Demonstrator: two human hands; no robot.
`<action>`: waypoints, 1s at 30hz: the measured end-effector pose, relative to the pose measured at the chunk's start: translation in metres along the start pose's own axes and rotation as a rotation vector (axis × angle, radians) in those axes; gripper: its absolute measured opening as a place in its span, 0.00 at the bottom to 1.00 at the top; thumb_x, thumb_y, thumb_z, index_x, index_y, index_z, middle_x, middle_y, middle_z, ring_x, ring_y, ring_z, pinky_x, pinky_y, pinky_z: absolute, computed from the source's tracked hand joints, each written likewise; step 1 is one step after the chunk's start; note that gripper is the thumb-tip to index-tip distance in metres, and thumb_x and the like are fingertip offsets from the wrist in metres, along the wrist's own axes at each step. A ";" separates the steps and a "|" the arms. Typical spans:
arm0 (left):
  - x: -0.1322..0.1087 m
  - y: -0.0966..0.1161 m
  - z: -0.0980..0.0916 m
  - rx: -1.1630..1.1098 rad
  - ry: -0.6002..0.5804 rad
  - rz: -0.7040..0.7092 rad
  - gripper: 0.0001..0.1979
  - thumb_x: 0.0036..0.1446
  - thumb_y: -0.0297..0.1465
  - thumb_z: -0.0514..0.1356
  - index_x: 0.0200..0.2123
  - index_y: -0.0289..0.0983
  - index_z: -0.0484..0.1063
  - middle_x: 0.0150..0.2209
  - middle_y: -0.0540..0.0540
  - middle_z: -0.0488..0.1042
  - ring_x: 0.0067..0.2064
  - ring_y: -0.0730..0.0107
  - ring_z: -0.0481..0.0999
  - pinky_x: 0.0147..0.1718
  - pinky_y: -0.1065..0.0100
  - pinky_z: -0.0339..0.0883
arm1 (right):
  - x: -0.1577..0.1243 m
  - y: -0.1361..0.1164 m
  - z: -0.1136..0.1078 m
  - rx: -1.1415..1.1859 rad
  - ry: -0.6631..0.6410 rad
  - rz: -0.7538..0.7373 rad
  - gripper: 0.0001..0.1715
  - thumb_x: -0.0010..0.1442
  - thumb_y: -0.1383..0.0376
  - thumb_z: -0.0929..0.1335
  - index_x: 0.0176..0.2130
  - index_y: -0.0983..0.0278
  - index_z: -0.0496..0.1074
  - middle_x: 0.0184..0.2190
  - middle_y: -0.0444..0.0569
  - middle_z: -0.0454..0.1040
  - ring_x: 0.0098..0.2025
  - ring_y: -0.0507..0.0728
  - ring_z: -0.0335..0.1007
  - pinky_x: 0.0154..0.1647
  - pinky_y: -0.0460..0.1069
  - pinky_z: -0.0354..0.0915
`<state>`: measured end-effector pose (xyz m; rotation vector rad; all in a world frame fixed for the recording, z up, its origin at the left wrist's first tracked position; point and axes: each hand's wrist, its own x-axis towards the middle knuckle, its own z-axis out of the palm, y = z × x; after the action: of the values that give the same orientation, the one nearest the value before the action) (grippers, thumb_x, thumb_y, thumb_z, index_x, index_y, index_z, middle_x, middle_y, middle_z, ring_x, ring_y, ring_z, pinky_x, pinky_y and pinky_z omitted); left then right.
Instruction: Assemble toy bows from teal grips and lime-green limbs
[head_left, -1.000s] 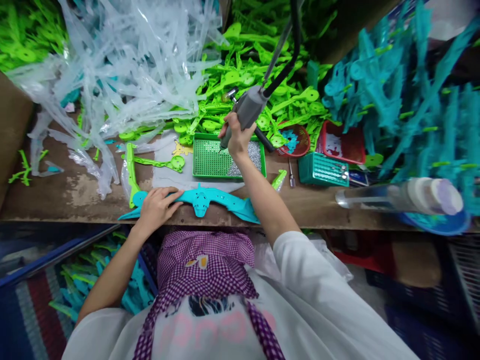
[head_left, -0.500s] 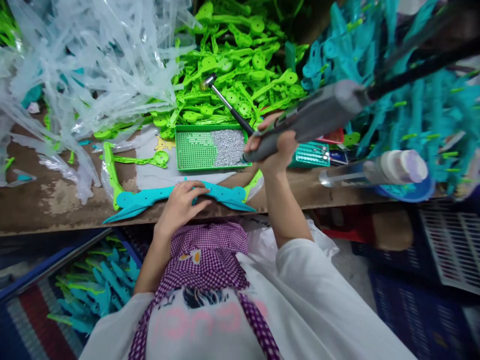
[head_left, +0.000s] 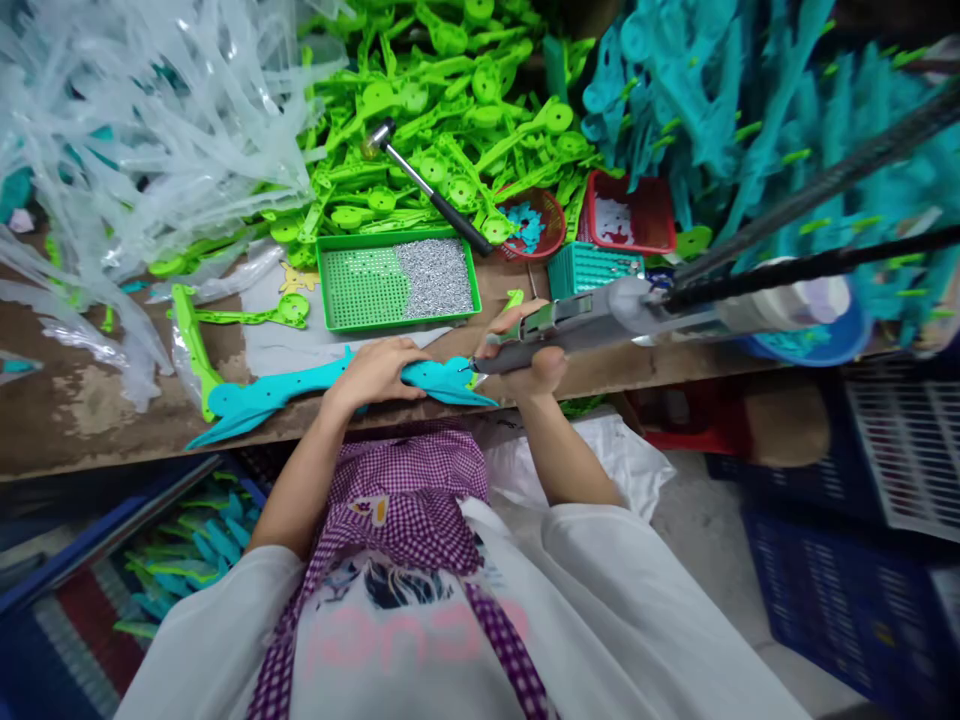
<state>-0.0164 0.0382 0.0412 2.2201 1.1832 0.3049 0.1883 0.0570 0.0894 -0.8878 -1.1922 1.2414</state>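
A long teal plastic part [head_left: 285,388] lies along the near edge of the wooden bench [head_left: 97,400]. My left hand [head_left: 379,368] rests on its middle, fingers curled over it, pressing it down. My right hand [head_left: 529,355] is wrapped round a grey powered screwdriver [head_left: 600,315] hung from black cables. The driver's tip touches the right end of the teal part. Just behind it sits a green tray [head_left: 360,288] holding a heap of small silver screws [head_left: 436,277].
Heaps of green parts [head_left: 450,130], teal parts [head_left: 712,110] and clear plastic bags [head_left: 142,120] crowd the back of the bench. A small hammer [head_left: 427,187] lies on the green pile. Red baskets [head_left: 630,215] and a teal basket [head_left: 589,270] stand to the right. Crates fill the floor.
My right hand has brought the screwdriver from the screw tray down to the right end of the teal part. My left hand slid right along the part.
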 end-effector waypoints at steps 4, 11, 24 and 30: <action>0.000 0.001 0.004 0.036 0.012 -0.006 0.26 0.50 0.40 0.68 0.54 0.46 0.73 0.49 0.47 0.75 0.49 0.58 0.73 0.45 0.61 0.63 | 0.001 0.005 0.002 0.004 -0.021 -0.024 0.39 0.36 0.29 0.68 0.28 0.59 0.68 0.15 0.39 0.60 0.15 0.50 0.59 0.15 0.46 0.61; -0.003 0.005 0.005 0.084 0.008 -0.032 0.27 0.52 0.41 0.67 0.55 0.44 0.72 0.50 0.46 0.75 0.51 0.56 0.71 0.49 0.58 0.58 | 0.006 0.010 0.005 -0.015 -0.106 -0.018 0.37 0.38 0.30 0.69 0.22 0.60 0.63 0.13 0.38 0.58 0.14 0.49 0.58 0.18 0.47 0.64; -0.005 0.003 0.008 0.057 0.023 0.013 0.24 0.53 0.42 0.66 0.53 0.42 0.73 0.50 0.45 0.75 0.52 0.57 0.71 0.48 0.60 0.54 | 0.002 -0.006 0.013 -0.106 0.044 -0.019 0.37 0.40 0.30 0.67 0.25 0.59 0.64 0.13 0.36 0.59 0.13 0.49 0.57 0.14 0.46 0.59; -0.004 0.010 0.008 0.071 0.014 0.008 0.24 0.54 0.40 0.66 0.54 0.42 0.72 0.52 0.44 0.74 0.54 0.57 0.70 0.53 0.58 0.56 | 0.028 -0.023 0.052 -0.212 0.276 -0.273 0.29 0.53 0.35 0.63 0.36 0.55 0.68 0.21 0.41 0.66 0.19 0.54 0.66 0.22 0.51 0.65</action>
<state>-0.0081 0.0276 0.0407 2.2878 1.2102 0.2860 0.1408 0.0750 0.1270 -0.9787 -1.1881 0.7562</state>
